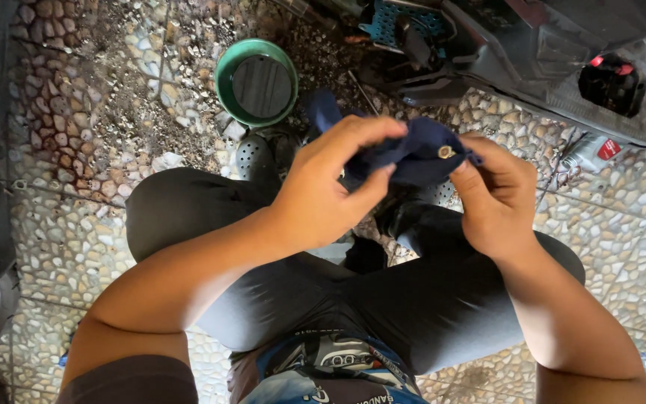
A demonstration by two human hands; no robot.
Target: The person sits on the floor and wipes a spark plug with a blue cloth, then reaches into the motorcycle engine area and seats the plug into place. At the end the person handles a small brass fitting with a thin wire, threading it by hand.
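1. Above the knees (383, 292), at the middle of the view: dark blue rag (413, 153) held up between both hands, well clear of the pebbled floor (76, 217).
2. Left hand (323, 194) closed on the rag, fingers curled over its top fold, thumb pressing from beneath.
3. Right hand (495, 198) closed likewise, pinching the rag's right end round a small brass-coloured part (446, 152). Only the tip showing through the cloth; possibly a screw or a fitting, too small to tell.
4. Risk of dropping: part gripped through cloth alone. Any slackening of the pinch likely to let it slide out.
5. Risk of loss: pebbled, gritty floor below, with many gaps and similar colours. A small brass piece hard to find once fallen.
6. Risk of contamination: green basin (256, 82) just beyond the feet, dark contents. A fall or bounce into it judged possible.
7. Risk of snagging: loose folds of rag near the thumbs, liable to catch and jerk the part free.
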